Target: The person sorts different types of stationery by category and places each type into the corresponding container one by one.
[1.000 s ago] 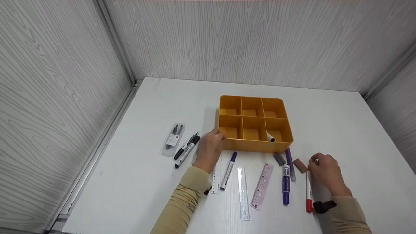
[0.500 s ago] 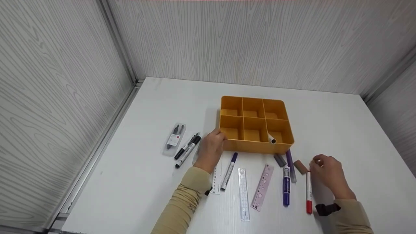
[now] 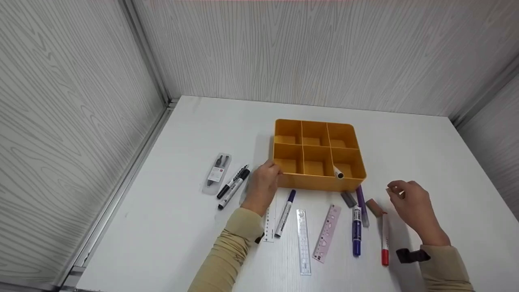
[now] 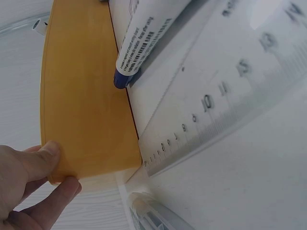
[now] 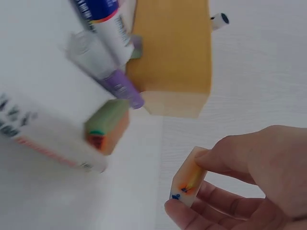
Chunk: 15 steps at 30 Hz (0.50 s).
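Observation:
My left hand (image 3: 263, 184) grips the near left corner of an orange-yellow organizer box (image 3: 310, 182) with six compartments; the left wrist view shows thumb and fingers pinching its rim. A white-bodied marker (image 3: 339, 173) leans out of the near right compartment. In my right hand (image 3: 411, 205) a small white eraser (image 5: 188, 178) with orange and blue marks is pinched between thumb and fingers, raised right of the box. Below that hand lie a brownish eraser (image 3: 374, 207) and a red-capped marker (image 3: 385, 239). A grey eraser (image 3: 348, 199) rests at the box's front.
Around the box lie a purple pen (image 3: 362, 202), a blue marker (image 3: 357, 233), a pink ruler (image 3: 327, 233), a clear ruler (image 3: 303, 243), another ruler (image 4: 225, 100) and a purple-capped marker (image 3: 285, 213). Farther left are black markers (image 3: 234, 189) and a compass case (image 3: 217, 173).
My right hand has lifted up and slightly away from beside the brownish eraser and red-capped marker, carrying the white eraser. The left hand stays on the box corner.

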Each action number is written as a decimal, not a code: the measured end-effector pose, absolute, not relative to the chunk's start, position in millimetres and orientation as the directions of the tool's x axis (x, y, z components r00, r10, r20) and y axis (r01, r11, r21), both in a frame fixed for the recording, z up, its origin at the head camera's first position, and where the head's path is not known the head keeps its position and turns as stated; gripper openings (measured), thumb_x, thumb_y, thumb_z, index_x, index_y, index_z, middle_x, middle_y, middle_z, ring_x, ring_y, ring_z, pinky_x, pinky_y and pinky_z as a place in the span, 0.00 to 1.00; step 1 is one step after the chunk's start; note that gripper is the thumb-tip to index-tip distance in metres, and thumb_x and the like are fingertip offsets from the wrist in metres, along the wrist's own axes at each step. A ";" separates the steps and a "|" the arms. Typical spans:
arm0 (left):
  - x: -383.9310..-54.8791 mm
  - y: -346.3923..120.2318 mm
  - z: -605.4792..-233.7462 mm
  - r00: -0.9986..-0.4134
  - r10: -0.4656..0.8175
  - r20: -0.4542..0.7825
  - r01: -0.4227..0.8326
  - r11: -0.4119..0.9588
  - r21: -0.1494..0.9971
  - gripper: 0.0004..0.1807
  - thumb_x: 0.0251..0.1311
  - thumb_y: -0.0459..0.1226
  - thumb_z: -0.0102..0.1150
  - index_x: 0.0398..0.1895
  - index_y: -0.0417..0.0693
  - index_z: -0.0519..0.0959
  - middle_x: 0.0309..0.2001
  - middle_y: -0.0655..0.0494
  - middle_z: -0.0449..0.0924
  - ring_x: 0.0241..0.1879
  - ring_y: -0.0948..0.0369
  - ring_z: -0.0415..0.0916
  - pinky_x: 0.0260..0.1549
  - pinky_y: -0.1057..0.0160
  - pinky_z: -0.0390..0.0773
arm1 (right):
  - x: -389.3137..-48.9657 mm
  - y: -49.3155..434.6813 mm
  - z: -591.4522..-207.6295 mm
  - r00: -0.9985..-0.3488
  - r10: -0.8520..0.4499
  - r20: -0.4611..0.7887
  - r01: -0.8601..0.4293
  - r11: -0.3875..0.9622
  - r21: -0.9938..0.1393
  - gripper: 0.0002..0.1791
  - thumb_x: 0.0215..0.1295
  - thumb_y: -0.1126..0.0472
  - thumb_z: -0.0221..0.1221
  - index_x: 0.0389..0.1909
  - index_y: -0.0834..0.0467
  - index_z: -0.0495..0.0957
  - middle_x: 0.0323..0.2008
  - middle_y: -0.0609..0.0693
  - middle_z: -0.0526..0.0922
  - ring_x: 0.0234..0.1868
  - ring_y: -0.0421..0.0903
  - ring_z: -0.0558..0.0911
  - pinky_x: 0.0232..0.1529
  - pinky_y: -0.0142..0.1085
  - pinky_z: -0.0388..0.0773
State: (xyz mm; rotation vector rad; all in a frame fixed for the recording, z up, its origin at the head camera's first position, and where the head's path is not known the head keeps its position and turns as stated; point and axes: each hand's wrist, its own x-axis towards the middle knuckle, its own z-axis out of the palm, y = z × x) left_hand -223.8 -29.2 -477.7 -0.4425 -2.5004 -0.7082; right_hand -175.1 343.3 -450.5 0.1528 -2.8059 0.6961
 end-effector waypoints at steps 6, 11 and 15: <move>-222.5 -30.1 -478.3 -0.825 0.164 0.541 0.421 0.817 0.395 0.03 0.61 0.31 0.63 0.30 0.46 0.84 0.33 0.57 0.80 0.31 0.58 0.82 0.31 0.64 0.82 | -181.6 325.7 -433.1 -0.945 -0.089 0.313 -0.226 0.872 -0.435 0.08 0.66 0.67 0.60 0.43 0.64 0.83 0.35 0.59 0.80 0.33 0.51 0.78 0.28 0.23 0.74; -221.7 -28.8 -477.7 -0.828 0.166 0.536 0.422 0.814 0.399 0.04 0.61 0.31 0.62 0.30 0.46 0.84 0.33 0.57 0.80 0.32 0.58 0.81 0.32 0.64 0.81 | -189.3 309.3 -417.7 -0.903 -0.158 0.400 -0.328 0.853 -0.405 0.07 0.64 0.69 0.62 0.42 0.64 0.83 0.35 0.58 0.79 0.31 0.49 0.78 0.29 0.20 0.72; -222.1 -28.2 -477.5 -0.812 0.173 0.557 0.444 0.803 0.397 0.04 0.59 0.29 0.63 0.29 0.45 0.83 0.32 0.55 0.79 0.31 0.57 0.81 0.32 0.63 0.81 | -195.9 294.6 -407.9 -0.863 -0.216 0.456 -0.407 0.832 -0.376 0.08 0.62 0.72 0.63 0.42 0.63 0.83 0.35 0.58 0.79 0.32 0.49 0.79 0.32 0.16 0.70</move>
